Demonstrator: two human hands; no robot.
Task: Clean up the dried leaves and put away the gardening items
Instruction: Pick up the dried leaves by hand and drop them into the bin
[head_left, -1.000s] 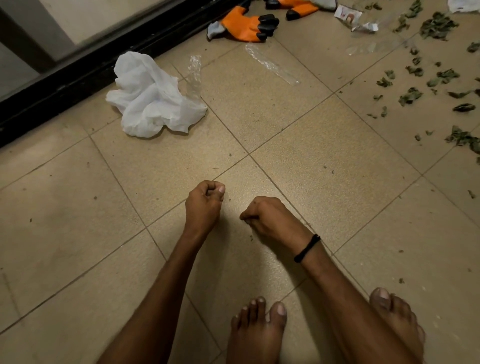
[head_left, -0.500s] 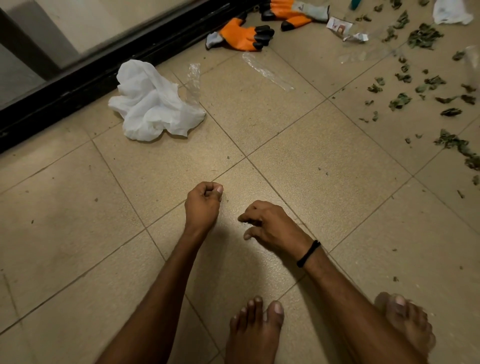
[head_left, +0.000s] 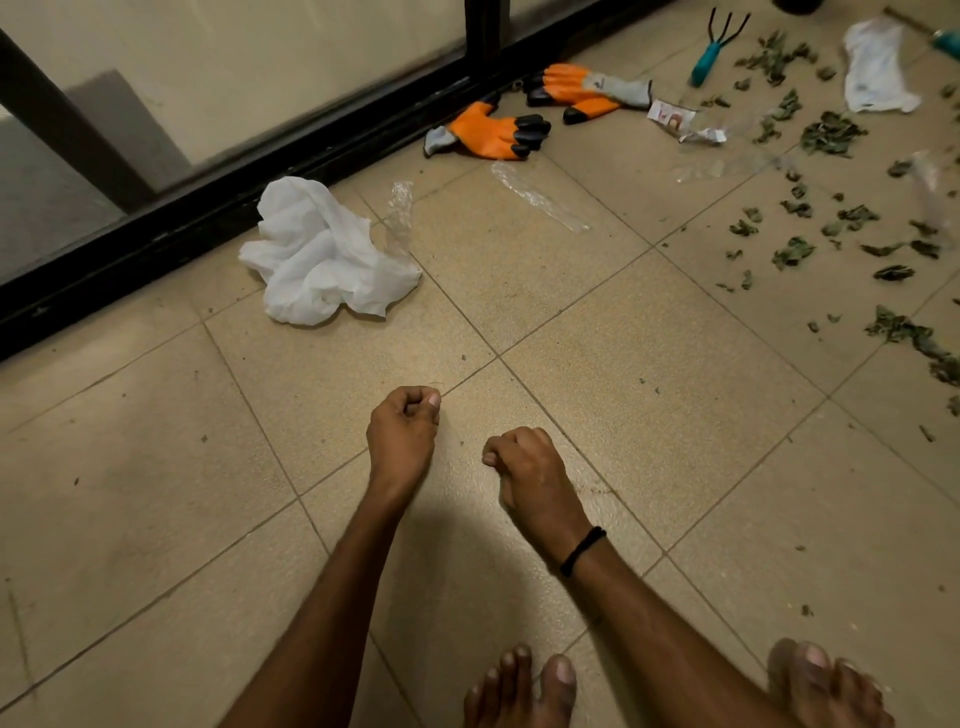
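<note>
I had both hands low over the beige tiled floor (head_left: 623, 364); the left hand (head_left: 402, 427) was curled tight, thumb pressed to forefinger, and the right hand (head_left: 525, 467) was balled up too; nothing showed inside either fist, though a crumb could have hidden there. The scattered dried green-brown leaves (head_left: 831, 134) lay well apart from me at two o'clock, not yet gathered; the pair of orange rubber gloves with black claw tips (head_left: 493, 136) sat at twelve o'clock against the black door track; the teal-handled hand rake (head_left: 706, 57) lay beyond at one o'clock; the crumpled white cloth (head_left: 322, 254) sat at eleven. My worry, as I judged it: those leaves looked brittle, so a hard pinch would shatter them into flecks; my bare right foot (head_left: 826, 686) at five o'clock could tread them into the grout; the clear plastic strip (head_left: 535, 195) was nearly invisible on tile, easy to miss or slip on; and a careless reach could catch the rake tines.
</note>
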